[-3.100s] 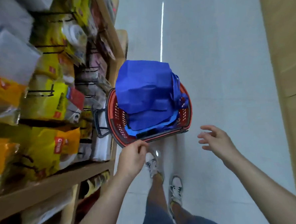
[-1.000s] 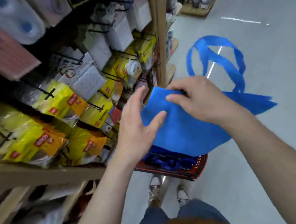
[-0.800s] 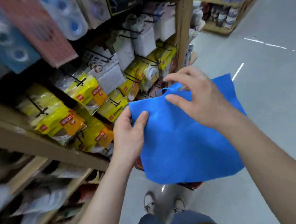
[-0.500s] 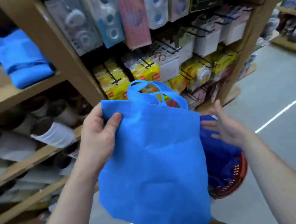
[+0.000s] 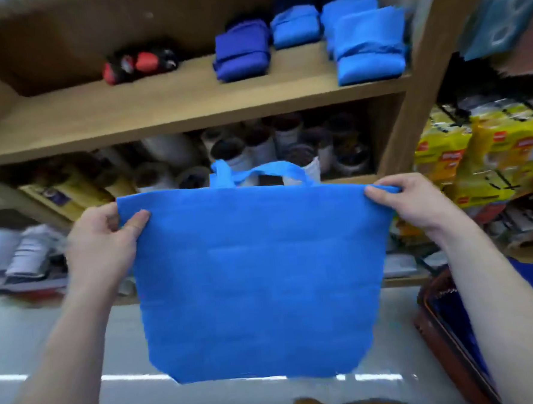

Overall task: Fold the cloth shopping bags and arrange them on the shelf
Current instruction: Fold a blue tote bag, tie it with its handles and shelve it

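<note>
A bright blue cloth bag (image 5: 257, 280) hangs flat and spread wide in front of me, its handles (image 5: 257, 171) standing up at the top edge. My left hand (image 5: 105, 243) pinches its top left corner. At the top right corner my right hand (image 5: 415, 202) pinches the hem. Above, on the wooden shelf (image 5: 160, 111), lie several folded bags: a dark blue one (image 5: 240, 53), a smaller light blue one (image 5: 295, 25) and a larger light blue one (image 5: 368, 48).
A red and black folded item (image 5: 138, 64) lies on the shelf's left part. Rolls and cups (image 5: 256, 152) fill the shelf below. Yellow packets (image 5: 481, 157) hang at the right. A red basket (image 5: 448, 331) holding more blue cloth stands on the floor at lower right.
The view swung from the basket to the shelf. My right hand took the bag's top right corner, and the bag now hangs spread between both hands.
</note>
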Tool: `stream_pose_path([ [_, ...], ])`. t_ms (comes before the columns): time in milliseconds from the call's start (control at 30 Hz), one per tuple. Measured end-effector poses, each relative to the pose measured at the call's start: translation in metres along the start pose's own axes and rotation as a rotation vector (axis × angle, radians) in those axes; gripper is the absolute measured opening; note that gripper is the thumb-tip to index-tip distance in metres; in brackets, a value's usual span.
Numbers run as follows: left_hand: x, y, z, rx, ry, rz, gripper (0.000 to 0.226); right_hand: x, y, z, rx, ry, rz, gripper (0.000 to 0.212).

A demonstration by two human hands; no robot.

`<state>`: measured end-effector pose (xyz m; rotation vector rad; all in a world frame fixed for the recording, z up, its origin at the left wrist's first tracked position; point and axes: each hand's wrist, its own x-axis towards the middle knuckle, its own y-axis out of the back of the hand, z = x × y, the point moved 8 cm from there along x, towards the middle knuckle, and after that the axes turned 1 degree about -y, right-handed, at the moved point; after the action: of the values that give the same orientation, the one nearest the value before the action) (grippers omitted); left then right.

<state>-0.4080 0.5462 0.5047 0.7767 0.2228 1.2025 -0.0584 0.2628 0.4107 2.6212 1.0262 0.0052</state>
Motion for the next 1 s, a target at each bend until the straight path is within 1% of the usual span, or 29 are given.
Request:
stream_pose_path([
  [67,0.008,0.030,-0.037,0.059,0.043,0.076,0.022,0.006,-0.031,-0.039,0.032,0.095,-0.012,0.009],
  [133,0.015,0.050,-0.063,0.081,0.064,0.133,0.027,0.013,-0.061,-0.069,0.176,0.094,-0.052,0.013],
  [200,0.022,0.069,-0.088,0.120,0.128,0.192,0.026,0.022,-0.087,-0.100,0.269,0.139,-0.061,0.016],
  [233,0.026,0.077,-0.101,0.130,0.176,0.203,0.025,0.026,-0.098,-0.115,0.274,0.184,-0.052,0.018],
  [267,0.029,0.083,-0.113,0.100,0.218,0.210,0.025,0.030,-0.108,-0.130,0.271,0.231,-0.041,0.017],
  [333,0.037,0.091,-0.134,-0.091,0.288,0.226,0.028,0.038,-0.126,-0.156,0.289,0.304,-0.025,0.015],
  [400,0.048,0.096,-0.147,-0.250,0.360,0.256,0.030,0.050,-0.143,-0.180,0.314,0.359,-0.012,0.016],
  [467,0.064,0.106,-0.149,-0.320,0.395,0.312,0.030,0.065,-0.160,-0.203,0.327,0.397,0.001,0.021],
  [533,0.084,0.118,-0.145,-0.374,0.394,0.392,0.030,0.084,-0.176,-0.224,0.361,0.421,-0.004,0.022],
  [667,0.136,0.139,-0.127,-0.525,0.362,0.523,0.031,0.122,-0.198,-0.267,0.499,0.484,-0.067,0.012],
  [733,0.165,0.146,-0.119,-0.616,0.361,0.569,0.028,0.141,-0.206,-0.292,0.586,0.528,-0.056,0.009],
  [800,0.193,0.151,-0.111,-0.727,0.352,0.571,0.023,0.160,-0.218,-0.312,0.634,0.545,-0.011,0.012],
  [867,0.219,0.157,-0.105,-0.813,0.333,0.550,0.021,0.179,-0.231,-0.326,0.623,0.554,0.036,0.014],
  [933,0.243,0.162,-0.101,-0.848,0.309,0.541,0.021,0.198,-0.241,-0.335,0.600,0.565,0.092,0.014],
  [1000,0.267,0.166,-0.098,-0.833,0.278,0.527,0.021,0.212,-0.246,-0.342,0.551,0.597,0.202,0.014],
])
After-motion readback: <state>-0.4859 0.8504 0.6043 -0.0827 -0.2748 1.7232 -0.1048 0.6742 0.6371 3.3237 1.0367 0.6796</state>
